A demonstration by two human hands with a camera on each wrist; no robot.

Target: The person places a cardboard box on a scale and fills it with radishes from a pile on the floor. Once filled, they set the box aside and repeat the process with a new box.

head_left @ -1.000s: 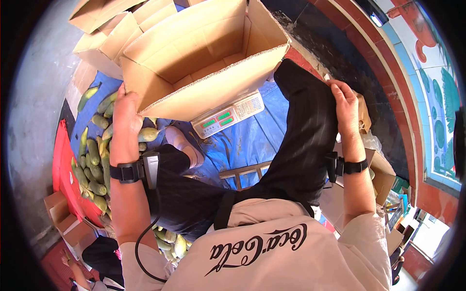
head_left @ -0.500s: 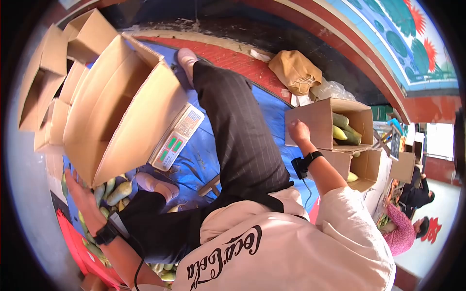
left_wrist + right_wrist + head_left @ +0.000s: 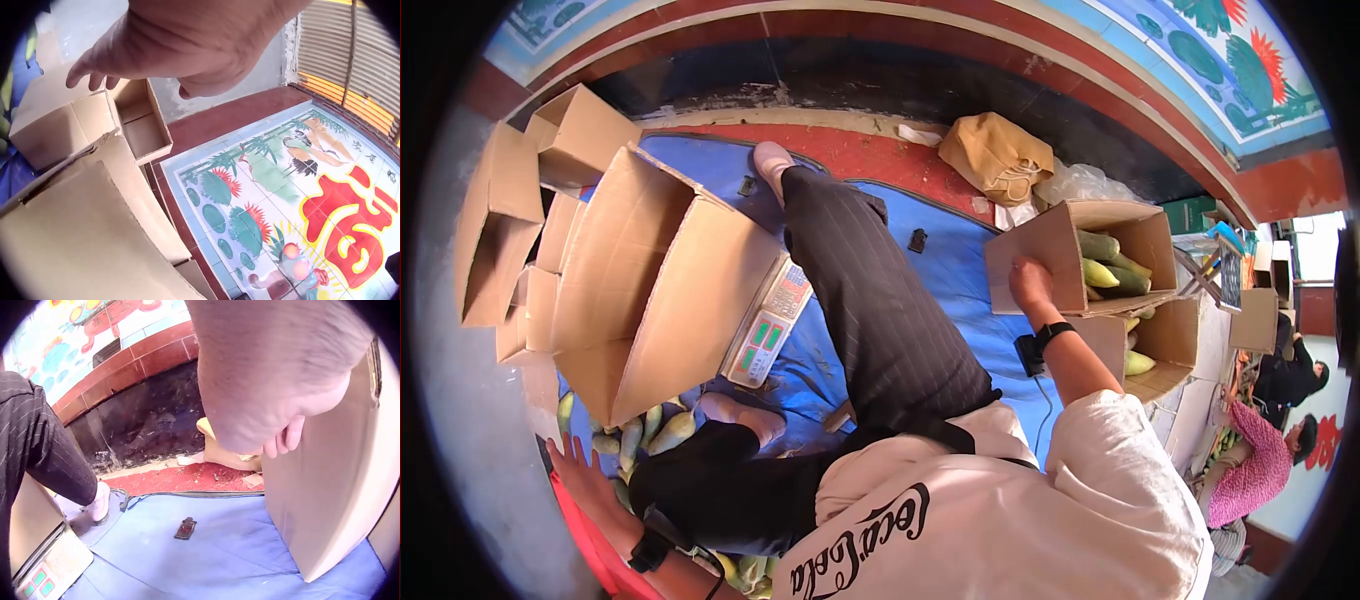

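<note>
My left hand (image 3: 590, 485) is spread with straight fingers at the lower left, near several long green and yellowish gourds (image 3: 672, 432). Just beyond it, a large open cardboard box (image 3: 700, 290) is tilted in view and overlaps a digital scale (image 3: 760, 345), whose display is lit green. In the left wrist view, the left hand (image 3: 181, 47) hangs above boxes. At the right, my right hand (image 3: 1032, 285) touches the side of a cardboard box (image 3: 1015, 262) holding gourds (image 3: 1115, 270). The right wrist view shows its curled fingers (image 3: 284, 440) against the box wall, thumb hidden.
More open cardboard boxes (image 3: 500, 225) stand at the far left. A second box (image 3: 1175, 345) with gourds sits beside the right one. A brown bag (image 3: 995, 155) lies by the wall. Small black objects (image 3: 917, 240) rest on the blue tarp (image 3: 960, 275). People are at far right.
The view has swung right. My left hand has left the large box's edge and is now spread apart from it. The right hand has come from beside the knee to the gourd box's side.
</note>
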